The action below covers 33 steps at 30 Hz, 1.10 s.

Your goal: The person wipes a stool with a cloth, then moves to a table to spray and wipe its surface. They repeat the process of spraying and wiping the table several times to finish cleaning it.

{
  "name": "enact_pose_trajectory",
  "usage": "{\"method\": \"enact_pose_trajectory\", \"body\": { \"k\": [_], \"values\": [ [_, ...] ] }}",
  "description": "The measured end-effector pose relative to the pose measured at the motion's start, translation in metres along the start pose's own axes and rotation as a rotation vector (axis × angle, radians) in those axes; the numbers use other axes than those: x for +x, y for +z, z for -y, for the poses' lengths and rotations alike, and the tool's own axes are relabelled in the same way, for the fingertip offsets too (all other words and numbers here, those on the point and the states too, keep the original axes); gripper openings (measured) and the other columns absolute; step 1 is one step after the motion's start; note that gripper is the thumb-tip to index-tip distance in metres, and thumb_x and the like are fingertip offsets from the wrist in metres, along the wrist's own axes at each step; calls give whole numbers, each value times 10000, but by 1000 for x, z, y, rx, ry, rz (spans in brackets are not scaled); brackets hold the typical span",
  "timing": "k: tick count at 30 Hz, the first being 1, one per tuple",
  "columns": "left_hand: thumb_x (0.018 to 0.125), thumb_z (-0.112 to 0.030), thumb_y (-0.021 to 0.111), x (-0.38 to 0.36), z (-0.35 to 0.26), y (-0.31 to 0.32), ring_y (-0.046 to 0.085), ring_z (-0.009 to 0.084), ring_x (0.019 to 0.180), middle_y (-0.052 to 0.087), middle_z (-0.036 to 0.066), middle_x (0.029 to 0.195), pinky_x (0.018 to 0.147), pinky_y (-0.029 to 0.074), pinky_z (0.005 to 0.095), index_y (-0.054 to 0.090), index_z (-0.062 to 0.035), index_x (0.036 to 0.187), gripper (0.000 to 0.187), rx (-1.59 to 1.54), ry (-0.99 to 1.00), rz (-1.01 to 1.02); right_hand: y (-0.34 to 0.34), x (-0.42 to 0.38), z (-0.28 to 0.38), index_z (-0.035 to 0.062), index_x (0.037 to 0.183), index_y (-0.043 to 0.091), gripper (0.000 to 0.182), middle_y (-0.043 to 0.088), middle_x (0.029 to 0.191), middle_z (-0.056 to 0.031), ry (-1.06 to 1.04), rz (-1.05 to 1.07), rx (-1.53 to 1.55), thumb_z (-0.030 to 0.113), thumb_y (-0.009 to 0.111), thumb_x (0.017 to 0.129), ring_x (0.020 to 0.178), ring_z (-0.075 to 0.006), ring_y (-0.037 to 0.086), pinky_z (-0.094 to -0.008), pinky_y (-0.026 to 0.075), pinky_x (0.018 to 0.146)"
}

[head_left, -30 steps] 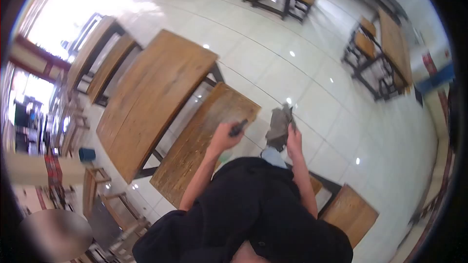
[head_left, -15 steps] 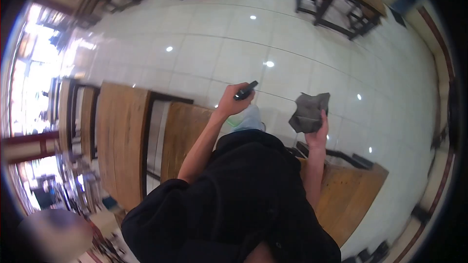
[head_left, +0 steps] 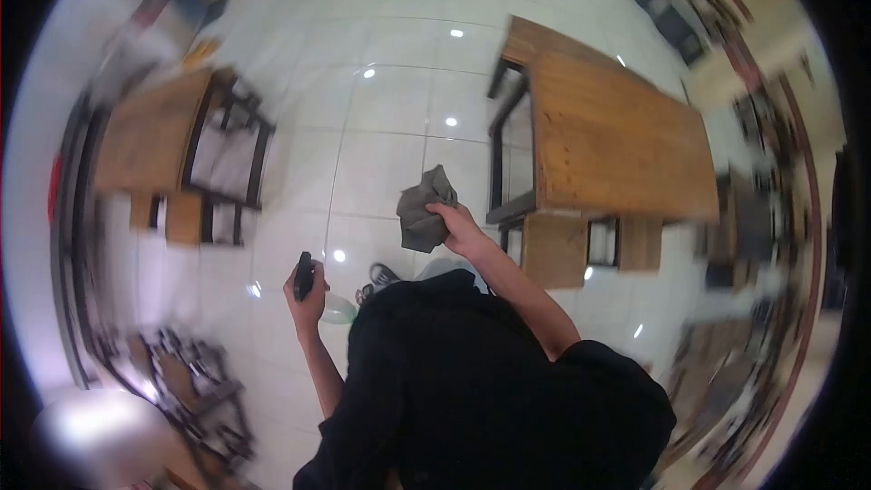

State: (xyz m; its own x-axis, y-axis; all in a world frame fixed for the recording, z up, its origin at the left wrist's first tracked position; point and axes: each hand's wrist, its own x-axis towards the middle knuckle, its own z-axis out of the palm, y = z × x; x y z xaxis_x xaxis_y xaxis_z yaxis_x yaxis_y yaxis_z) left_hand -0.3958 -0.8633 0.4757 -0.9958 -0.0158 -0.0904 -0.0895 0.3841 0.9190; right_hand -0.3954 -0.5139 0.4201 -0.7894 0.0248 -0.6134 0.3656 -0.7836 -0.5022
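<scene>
My left hand (head_left: pixel 313 302) is closed around the black trigger head of a spray bottle (head_left: pixel 338 310). The bottle's translucent, greenish body shows beside the wrist, over the tiled floor. Held out in front of my body, my right hand (head_left: pixel 464 229) grips a crumpled grey cloth (head_left: pixel 421 220), thumb on top. The cloth hangs in the air, apart from any table. Both hands are at about waist height, with a dark shoe (head_left: pixel 384 273) visible below and between them.
A large wooden table (head_left: pixel 617 127) stands to the right, with wooden stools (head_left: pixel 555 249) at its near side. Another wooden table (head_left: pixel 154 132) with stools is on the left. Glossy white floor tiles (head_left: pixel 381 109) run between them. More furniture at the edges is blurred.
My body and view have turned, so different tables now flank me. Relative to my view, the cloth has moved left and the spray bottle left and down. Both hands keep their holds.
</scene>
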Motion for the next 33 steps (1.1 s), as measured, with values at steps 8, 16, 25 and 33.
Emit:
{"method": "enact_pose_trajectory", "body": {
  "k": [8, 16, 25, 33],
  "values": [
    [984, -170, 753, 256, -25, -44, 639, 79, 588, 644, 7, 654, 557, 492, 274, 738, -27, 1024, 149, 208, 247, 492, 46, 29, -24, -55, 1272, 598, 398, 698, 1119, -126, -365, -300, 235, 27, 638, 885, 1012, -262, 721, -422, 603, 890],
    [978, -138, 756, 354, -58, 85, 636, 72, 603, 655, 2, 692, 563, 490, 253, 741, -16, 1017, 129, 68, 277, 720, 45, 98, 13, -72, 1226, 604, 397, 700, 1109, -151, -447, -443, 468, 0, 595, 836, 1007, -300, 729, -434, 620, 876],
    [983, -117, 732, 483, -106, 207, 609, 65, 596, 655, 15, 686, 547, 461, 258, 730, -13, 1003, 106, 67, 433, 730, 90, 258, 210, -66, 1214, 608, 368, 699, 1135, -141, -456, -275, 309, 49, 602, 864, 995, -275, 730, -419, 613, 883],
    [1014, -158, 720, 618, -167, 311, 642, 95, 590, 691, 22, 782, 566, 517, 263, 725, 8, 1053, 171, 26, 239, 847, 112, 329, 334, -43, 1141, 654, 312, 695, 1035, -94, -535, -316, 273, 64, 680, 848, 946, -205, 691, -354, 573, 815]
  ]
}}
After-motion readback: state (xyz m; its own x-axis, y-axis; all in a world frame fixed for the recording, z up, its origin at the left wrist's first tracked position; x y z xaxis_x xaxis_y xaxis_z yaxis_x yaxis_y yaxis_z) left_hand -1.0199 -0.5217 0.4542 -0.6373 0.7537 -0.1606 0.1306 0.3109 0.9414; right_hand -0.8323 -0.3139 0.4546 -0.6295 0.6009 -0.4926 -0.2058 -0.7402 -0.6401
